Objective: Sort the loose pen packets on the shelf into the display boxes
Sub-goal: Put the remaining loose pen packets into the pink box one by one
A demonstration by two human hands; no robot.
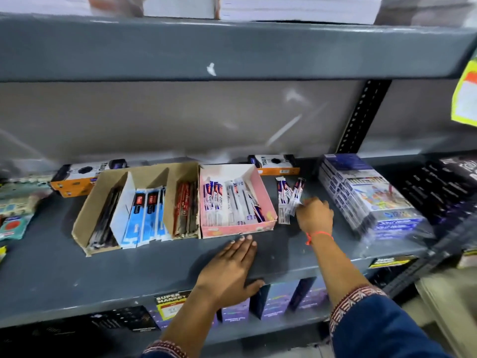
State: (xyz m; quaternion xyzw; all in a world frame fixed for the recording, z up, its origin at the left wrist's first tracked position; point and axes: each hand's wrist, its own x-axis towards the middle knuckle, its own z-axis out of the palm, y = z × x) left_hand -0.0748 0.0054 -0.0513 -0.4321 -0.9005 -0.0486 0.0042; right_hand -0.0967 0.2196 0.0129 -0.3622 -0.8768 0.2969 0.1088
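Left hand: nearest to us, our left hand (229, 264) lies flat and spread on the shelf (77, 267), palm down, fingertips just short of the pink box (238, 229). It holds nothing.

Right hand: farther in and to the right, our right hand (315, 215) reaches onto the loose packets (289, 200). The fingers curl at their near ends and seem to pinch one or two, though blur hides the exact grip.

Key relation: the packets lie just right of the pink box, ahead and left of the right hand. Their long axes run near to far, fanned a little at the far ends, roughly parallel to the packets already boxed. The right hand is on them; the left is well apart. We judge the coming move to be a short carry leftward over the box's right wall.

Packets: slim, flat sleeves, white with red and dark blue print, matching those in the pink box. We cannot read the lettering.

Pink box: open-topped and partly filled, with bare floor at its far end.

Brown box: the brown box (85, 228) touches the pink one's left side and has three bays of dark, blue and red packets.

Behind: two orange cartons (280, 171) along the back wall.
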